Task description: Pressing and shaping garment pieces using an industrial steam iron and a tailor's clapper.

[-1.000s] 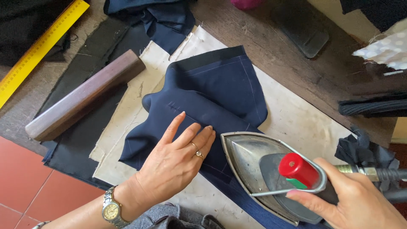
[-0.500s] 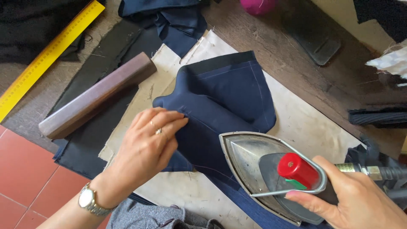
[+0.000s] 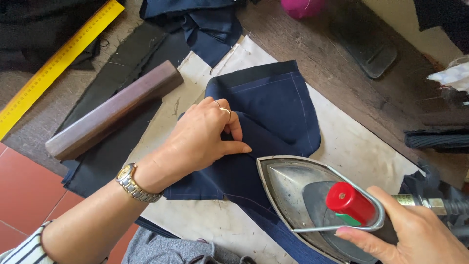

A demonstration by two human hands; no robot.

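- Left hand (image 3: 205,139) pressed down on navy fabric piece (image 3: 273,112), fingers curled, thumb and fingertips pinching a fold of it; gold rings (image 3: 222,108) on two fingers, metal wristwatch (image 3: 132,182) on wrist, striped sleeve (image 3: 27,249) at lower left edge.
- Right hand (image 3: 415,232) wrapped around handle of steam iron (image 3: 312,200) at lower right, gripping it closed.
- Iron tilted up, shiny soleplate facing camera, tip just beside left thumb; red knob (image 3: 349,201) on top, metal hose fitting (image 3: 425,203) running off right.
- Navy fabric piece lay in middle on pale pressing cloth (image 3: 351,146), upper part flat with stitch lines visible, lower strip passing under iron.
- Dark wooden block (image 3: 115,110) lay diagonally left of left hand, on black fabric (image 3: 127,63), apart from hand.
- Yellow ruler (image 3: 58,61) diagonal at upper left, well apart from block.
- More navy cloth (image 3: 205,24) bunched at top, touching pressing cloth corner.
- Dark wooden tabletop (image 3: 342,83) bare at upper right; black flat pad (image 3: 371,49) on it, magenta object (image 3: 300,7) at top edge, partly cut off.
- Red floor tiles (image 3: 24,190) at lower left; grey cloth (image 3: 166,249) at bottom edge.
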